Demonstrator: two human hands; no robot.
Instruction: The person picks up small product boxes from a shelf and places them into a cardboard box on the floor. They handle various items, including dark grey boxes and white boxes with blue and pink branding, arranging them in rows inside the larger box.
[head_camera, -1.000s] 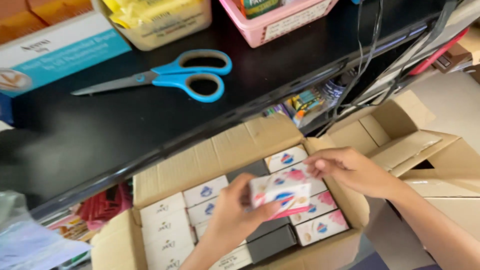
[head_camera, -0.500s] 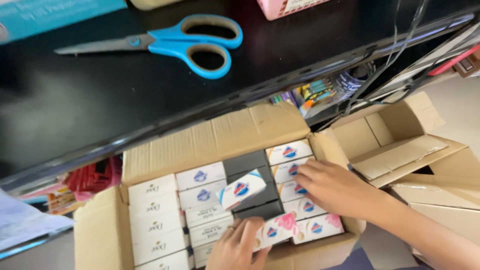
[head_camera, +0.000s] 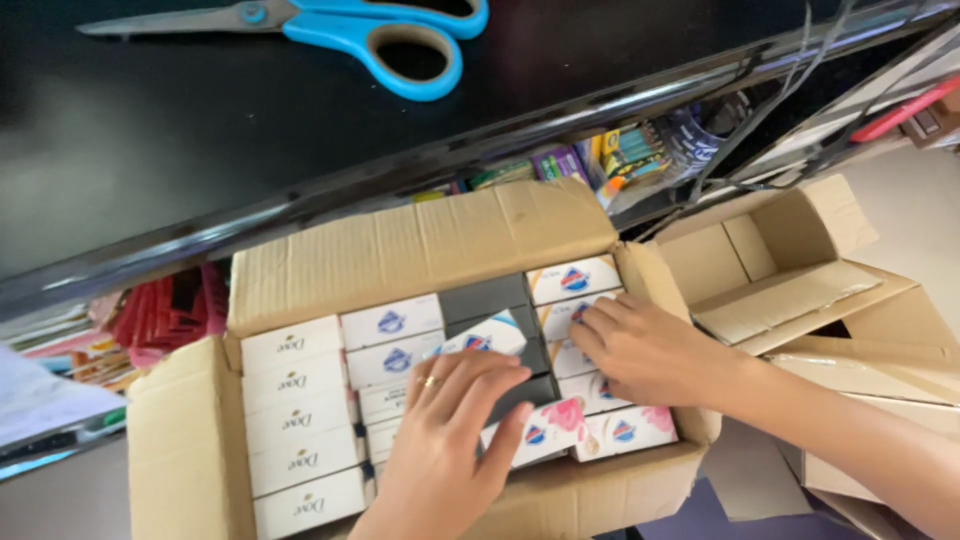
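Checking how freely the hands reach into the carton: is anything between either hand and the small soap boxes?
Nothing visible. The left hand already rests on a tilted soap box, and the right hand lies on the right-hand row in the open cardboard carton.

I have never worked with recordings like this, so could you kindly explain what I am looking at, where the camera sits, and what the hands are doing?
There is no machine here: a person wears a camera on the head, and it looks down at their own two bare hands. Below them stands an open cardboard box packed with rows of small soap cartons, white ones at the left and white-and-pink ones at the right. The left hand, with a ring on one finger, rests its fingers on a tilted soap carton in the dark middle gap. The right hand lies flat on the cartons at the right side. Above the box is a black tabletop with blue-handled scissors on it. An empty cardboard box stands open to the right.
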